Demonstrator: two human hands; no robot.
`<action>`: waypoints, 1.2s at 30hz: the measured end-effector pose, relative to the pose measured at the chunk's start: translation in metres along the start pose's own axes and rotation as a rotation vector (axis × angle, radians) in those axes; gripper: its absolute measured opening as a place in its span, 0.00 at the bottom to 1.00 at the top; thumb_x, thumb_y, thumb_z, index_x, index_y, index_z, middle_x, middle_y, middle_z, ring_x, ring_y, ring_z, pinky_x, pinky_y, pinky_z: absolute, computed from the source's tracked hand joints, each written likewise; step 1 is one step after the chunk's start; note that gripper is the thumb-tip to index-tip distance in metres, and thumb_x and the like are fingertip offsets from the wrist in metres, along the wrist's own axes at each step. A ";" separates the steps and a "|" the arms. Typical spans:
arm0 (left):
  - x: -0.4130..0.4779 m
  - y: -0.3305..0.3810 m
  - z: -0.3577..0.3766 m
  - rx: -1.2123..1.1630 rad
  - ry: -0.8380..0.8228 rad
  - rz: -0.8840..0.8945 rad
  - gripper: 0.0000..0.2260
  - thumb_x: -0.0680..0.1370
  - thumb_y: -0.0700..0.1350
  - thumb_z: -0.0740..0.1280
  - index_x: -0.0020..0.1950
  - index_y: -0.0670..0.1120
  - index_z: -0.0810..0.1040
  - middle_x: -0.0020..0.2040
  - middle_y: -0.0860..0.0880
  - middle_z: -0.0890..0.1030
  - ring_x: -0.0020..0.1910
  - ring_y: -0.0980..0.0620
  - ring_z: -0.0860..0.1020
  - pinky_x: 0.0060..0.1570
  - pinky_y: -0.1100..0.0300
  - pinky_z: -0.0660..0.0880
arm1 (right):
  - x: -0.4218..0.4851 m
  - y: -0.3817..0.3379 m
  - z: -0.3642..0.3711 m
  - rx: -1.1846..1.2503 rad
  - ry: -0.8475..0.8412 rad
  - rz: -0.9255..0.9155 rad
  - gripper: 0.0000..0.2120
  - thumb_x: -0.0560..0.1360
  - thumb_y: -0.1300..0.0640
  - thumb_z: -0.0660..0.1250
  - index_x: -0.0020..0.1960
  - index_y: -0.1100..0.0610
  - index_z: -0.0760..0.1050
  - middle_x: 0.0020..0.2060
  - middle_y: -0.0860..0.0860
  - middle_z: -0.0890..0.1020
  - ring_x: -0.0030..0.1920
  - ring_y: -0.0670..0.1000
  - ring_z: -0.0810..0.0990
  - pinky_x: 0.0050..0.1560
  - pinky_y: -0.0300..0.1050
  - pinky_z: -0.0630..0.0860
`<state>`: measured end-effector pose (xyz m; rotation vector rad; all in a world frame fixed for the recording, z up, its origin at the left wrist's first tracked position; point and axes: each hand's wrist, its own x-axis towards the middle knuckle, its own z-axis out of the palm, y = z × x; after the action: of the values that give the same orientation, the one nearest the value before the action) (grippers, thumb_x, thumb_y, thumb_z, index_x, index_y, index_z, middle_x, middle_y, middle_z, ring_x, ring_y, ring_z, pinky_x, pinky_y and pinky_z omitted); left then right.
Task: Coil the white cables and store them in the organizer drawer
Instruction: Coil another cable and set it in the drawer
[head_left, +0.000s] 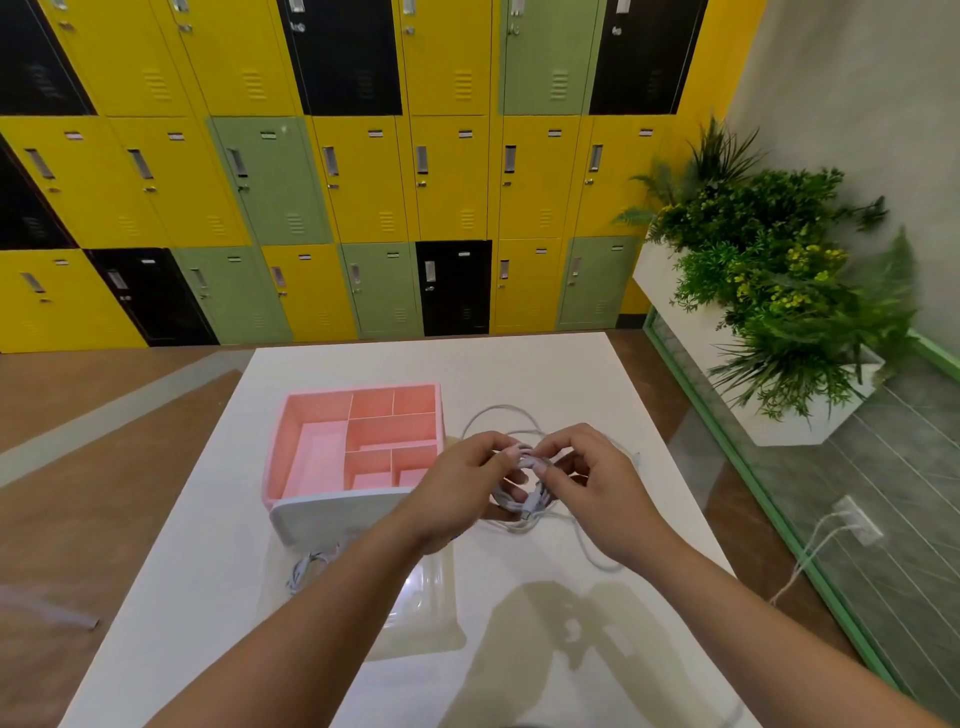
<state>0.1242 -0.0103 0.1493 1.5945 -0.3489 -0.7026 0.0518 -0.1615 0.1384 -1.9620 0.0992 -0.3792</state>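
Observation:
A pink organizer (291, 441) with several compartments stands on the white table (519, 364), its clear drawer (436, 608) pulled out toward me. To the organizer's right, both hands hold a white cable (522, 499) partly wound into a small bundle. My left hand (462, 483) grips the bundle from the left; my right hand (582, 473) pinches a strand at its top. Loose loops of the cable trail behind the hands and toward the table's right side. Another coiled white cable (306, 569) lies in the drawer, partly hidden by my left forearm.
Yellow, green and black lockers (363, 182) fill the wall beyond the table. A white planter (670, 312) with green plants stands at the right, beside a glass panel with a green frame (753, 493). Wood floor shows on the left.

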 end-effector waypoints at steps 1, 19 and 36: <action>0.000 0.000 0.002 0.035 0.019 0.023 0.09 0.83 0.44 0.60 0.56 0.41 0.77 0.44 0.42 0.78 0.38 0.53 0.80 0.41 0.59 0.81 | 0.001 0.001 0.000 -0.012 0.004 0.003 0.08 0.75 0.64 0.69 0.44 0.51 0.77 0.45 0.48 0.78 0.37 0.45 0.79 0.40 0.34 0.74; -0.002 0.002 -0.002 0.128 0.034 0.059 0.06 0.79 0.45 0.65 0.51 0.44 0.79 0.47 0.45 0.83 0.40 0.51 0.82 0.41 0.59 0.80 | 0.005 0.002 -0.001 0.130 -0.075 0.213 0.04 0.76 0.59 0.69 0.49 0.52 0.76 0.43 0.48 0.80 0.37 0.50 0.80 0.43 0.47 0.79; 0.001 -0.006 0.010 0.338 0.124 0.161 0.07 0.83 0.47 0.59 0.49 0.45 0.73 0.46 0.46 0.81 0.40 0.52 0.82 0.37 0.63 0.77 | 0.007 0.006 -0.002 0.073 -0.017 0.244 0.04 0.72 0.58 0.74 0.41 0.53 0.79 0.38 0.51 0.83 0.37 0.53 0.82 0.44 0.56 0.81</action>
<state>0.1177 -0.0182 0.1426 1.8947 -0.5194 -0.4337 0.0585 -0.1671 0.1357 -1.8543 0.3068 -0.2033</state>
